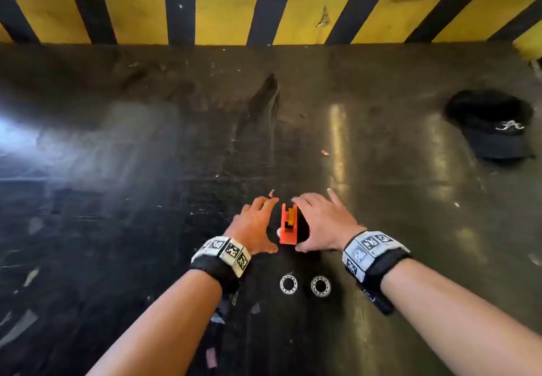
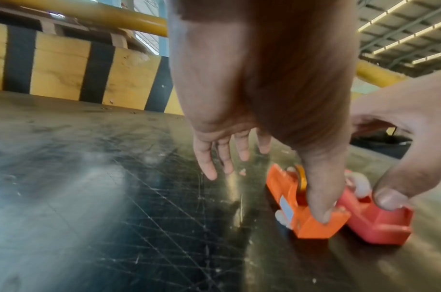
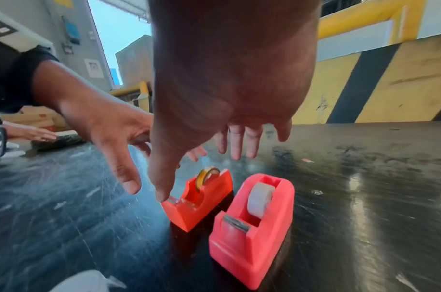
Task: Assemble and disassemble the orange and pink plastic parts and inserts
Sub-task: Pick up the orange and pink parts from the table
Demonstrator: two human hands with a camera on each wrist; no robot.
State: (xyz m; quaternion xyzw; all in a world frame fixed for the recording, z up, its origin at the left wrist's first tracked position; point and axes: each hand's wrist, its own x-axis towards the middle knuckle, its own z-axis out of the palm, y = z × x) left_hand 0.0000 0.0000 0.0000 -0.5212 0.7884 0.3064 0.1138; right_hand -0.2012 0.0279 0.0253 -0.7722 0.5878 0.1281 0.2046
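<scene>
**Orange tape holder sits between two open hands**

The orange tape holder (image 1: 288, 226) stands on the dark bench (image 1: 117, 170), right between the two hands. A yellow tape roll (image 3: 206, 176) sits in its slot. The pink tape holder (image 3: 254, 227) stands just beside it, under the right hand, with a white tape roll (image 3: 260, 199) inside. In the head view the right hand hides the pink one.

The left hand (image 1: 255, 224) is on the left of the orange holder. Its fingers (image 2: 205, 158) are straight and spread apart, pointing away over the bench. Its thumb tip comes down at the near end of the orange holder. In the left wrist view it looks like touching, but I cannot tell for sure.

The right hand (image 1: 324, 221) hangs over the pink holder. Its fingers (image 3: 237, 142) are straight and apart too. Its thumb points down near the front of the orange holder. Neither hand holds anything.

Two small silver rings (image 1: 305, 285) lie side by side on the bench, behind the thumbs and close to the wrists. A black cap (image 1: 492, 125) lies well apart, far off past the right fingers. A yellow and black striped wall (image 1: 223, 3) stands beyond the fingertips.
</scene>
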